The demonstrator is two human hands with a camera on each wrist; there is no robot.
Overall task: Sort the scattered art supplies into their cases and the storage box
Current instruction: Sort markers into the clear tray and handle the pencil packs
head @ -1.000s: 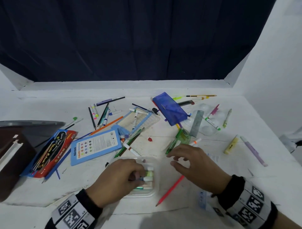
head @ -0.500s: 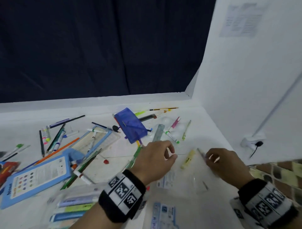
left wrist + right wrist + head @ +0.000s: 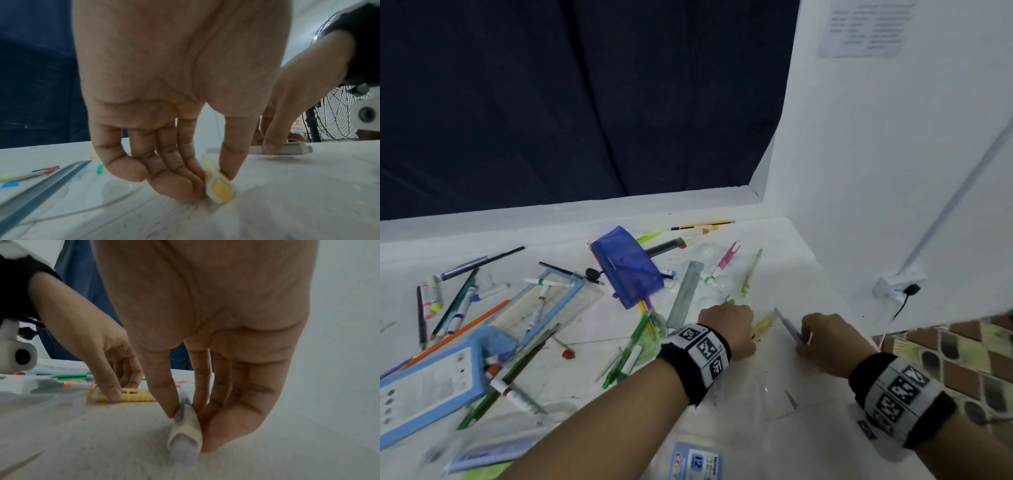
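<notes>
While the left hand (image 3: 164,100) pinches the yellow highlighter (image 3: 219,186) and the right hand (image 3: 216,337) pinches the purple highlighter (image 3: 185,431), both lying on the white table (image 3: 722,428), pickup is underway; next, lift and carry them to their case.

Clear packet (image 3: 697,462) at the near edge of the worktop: "12" on a blue label; the vertical word beside it is too blurred to read.
Yellow highlighter (image 3: 131,395): printed barcode, digits unreadable.
Sheet on wall (image 3: 866,27): text lines, illegible.

The marker (image 3: 219,186) in the left hand (image 3: 164,91) is yellow. The marker (image 3: 185,434) in the right hand (image 3: 216,321) is light purple. The pouch (image 3: 628,267) is blue, and both wristbands (image 3: 697,359) are black with black-and-white squares.
</notes>
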